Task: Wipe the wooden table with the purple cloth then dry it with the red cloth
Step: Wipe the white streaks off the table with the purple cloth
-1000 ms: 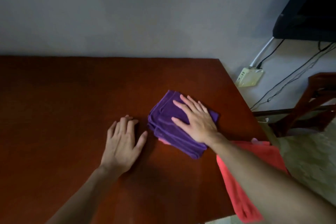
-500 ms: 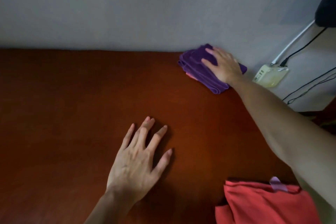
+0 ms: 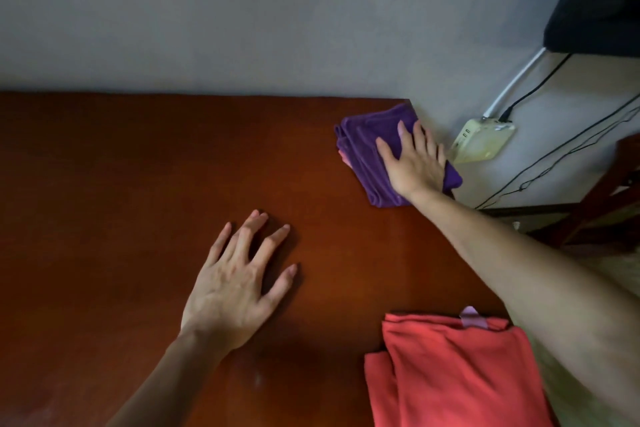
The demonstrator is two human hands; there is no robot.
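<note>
Right hand (image 3: pixel 414 166) flat on folded plush purple cloth (image 3: pixel 367 152), glossy wooden table (image 3: pixel 138 184)

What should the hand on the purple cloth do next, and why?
Probably sweep the purple cloth leftward along the wall edge. The right hand presses it flat at the table's far right corner, so the wide stretch to its left is next. The left hand braces; the red cloth waits unused.

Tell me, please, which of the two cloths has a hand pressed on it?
The purple cloth, at the table's far right corner, under the flat right hand. The red cloth lies untouched at the near edge.
</note>
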